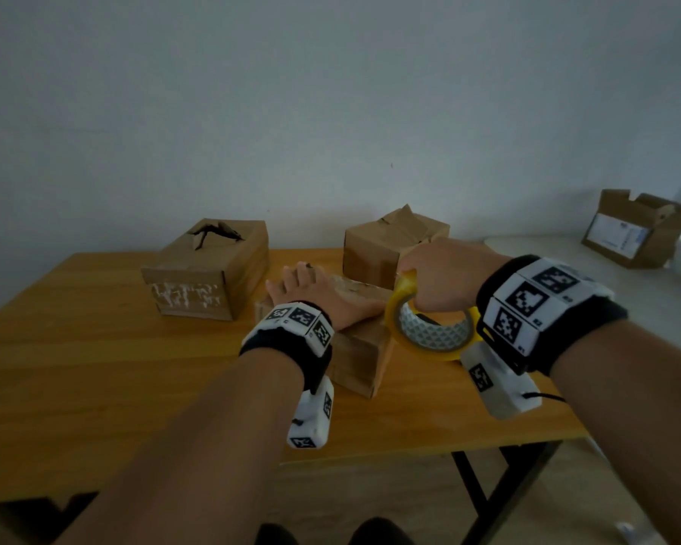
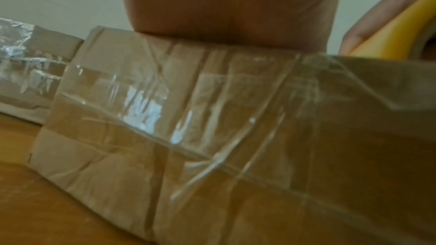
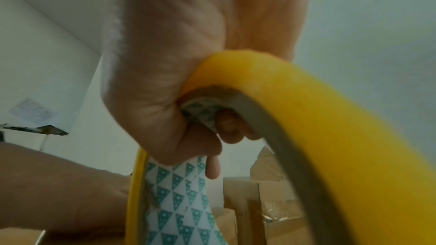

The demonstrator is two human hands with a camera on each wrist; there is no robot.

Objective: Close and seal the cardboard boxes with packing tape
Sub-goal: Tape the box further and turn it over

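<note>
A small cardboard box (image 1: 360, 357) lies near the middle of the wooden table, its side wrapped in wrinkled clear tape (image 2: 212, 118). My left hand (image 1: 311, 293) lies flat on its top with the fingers straight. Just right of it, my right hand (image 1: 437, 277) grips a yellow roll of packing tape (image 1: 429, 328), fingers curled through its core (image 3: 226, 128). A clear strip of tape runs from the roll towards the box top. A second box (image 1: 209, 269) with a torn top stands at the left back, and a third box (image 1: 390, 245) at the right back.
The wooden table (image 1: 95, 348) reaches the grey wall behind. An open cardboard box with a white label (image 1: 637, 234) sits on a pale surface at the far right. The table's black legs (image 1: 488, 497) and the floor show at lower right.
</note>
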